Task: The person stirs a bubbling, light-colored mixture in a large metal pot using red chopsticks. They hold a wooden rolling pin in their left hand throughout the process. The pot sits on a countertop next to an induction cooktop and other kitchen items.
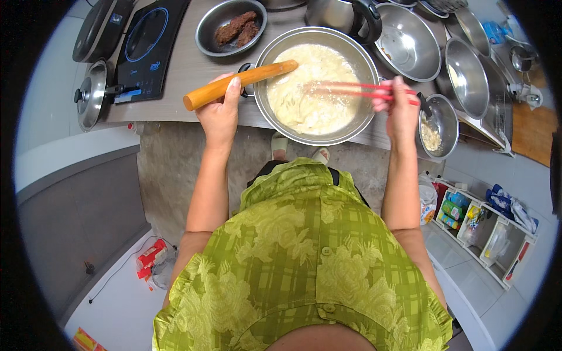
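Observation:
A wide steel pot (317, 139) stands at the counter's front edge, holding a pale yellow, lumpy wet mixture (307, 101). My left hand (221, 103) grips a wooden rolling pin (241, 83) at the pot's left side, close to its black side handle. The pin's far end reaches over the mixture. In my right hand (397, 105) is a pair of red chopsticks (369, 90). Their tips are blurred and lie in or just over the mixture; I cannot tell how deep.
A steel bowl with brown lumps (237, 30) sits behind the pot, near an electric kettle (336, 17). Rightward are a large steel bowl (408, 44) and a small handled pan (439, 127). An induction cooktop (149, 48) and a glass lid (93, 94) lie left.

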A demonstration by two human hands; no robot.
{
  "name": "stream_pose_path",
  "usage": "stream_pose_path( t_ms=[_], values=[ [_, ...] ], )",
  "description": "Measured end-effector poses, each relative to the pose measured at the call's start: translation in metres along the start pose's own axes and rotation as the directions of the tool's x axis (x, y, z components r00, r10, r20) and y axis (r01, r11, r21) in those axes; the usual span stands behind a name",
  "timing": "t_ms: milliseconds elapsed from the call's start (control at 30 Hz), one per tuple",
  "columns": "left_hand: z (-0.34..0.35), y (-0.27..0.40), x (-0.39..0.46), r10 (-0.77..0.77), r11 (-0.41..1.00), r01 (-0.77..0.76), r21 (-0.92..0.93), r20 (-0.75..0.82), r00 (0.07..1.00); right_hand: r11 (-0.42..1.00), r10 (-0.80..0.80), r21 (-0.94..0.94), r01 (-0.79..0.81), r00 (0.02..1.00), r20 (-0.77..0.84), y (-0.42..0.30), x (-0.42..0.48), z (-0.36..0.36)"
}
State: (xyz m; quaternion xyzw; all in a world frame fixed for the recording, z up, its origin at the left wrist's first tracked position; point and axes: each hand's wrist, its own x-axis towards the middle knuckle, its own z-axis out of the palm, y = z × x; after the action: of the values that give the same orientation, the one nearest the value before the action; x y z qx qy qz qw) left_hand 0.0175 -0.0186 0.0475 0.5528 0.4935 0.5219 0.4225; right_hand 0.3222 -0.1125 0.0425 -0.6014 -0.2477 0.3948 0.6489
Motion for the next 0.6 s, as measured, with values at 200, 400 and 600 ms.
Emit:
stream_pose_path(
  t_ms=[200,400,600],
  values=[
    [-0.002,-0.012,-0.005,0.077,0.996,-0.077,0.045,0.002,0.997,0.997,-0.054,-0.053,0.057,0.998,0.042,0.019,0.02,0.011],
    [-0.01,-0.002,-0.006,0.064,0.997,-0.065,0.045,0.008,0.998,0.978,0.192,-0.135,-0.157,0.932,0.308,-0.002,0.006,0.011],
    [-0.015,-0.006,-0.013,0.073,0.997,-0.072,0.029,-0.026,0.997,0.982,-0.09,-0.17,0.078,0.994,-0.062,-0.008,0.022,-0.008]
  ],
)
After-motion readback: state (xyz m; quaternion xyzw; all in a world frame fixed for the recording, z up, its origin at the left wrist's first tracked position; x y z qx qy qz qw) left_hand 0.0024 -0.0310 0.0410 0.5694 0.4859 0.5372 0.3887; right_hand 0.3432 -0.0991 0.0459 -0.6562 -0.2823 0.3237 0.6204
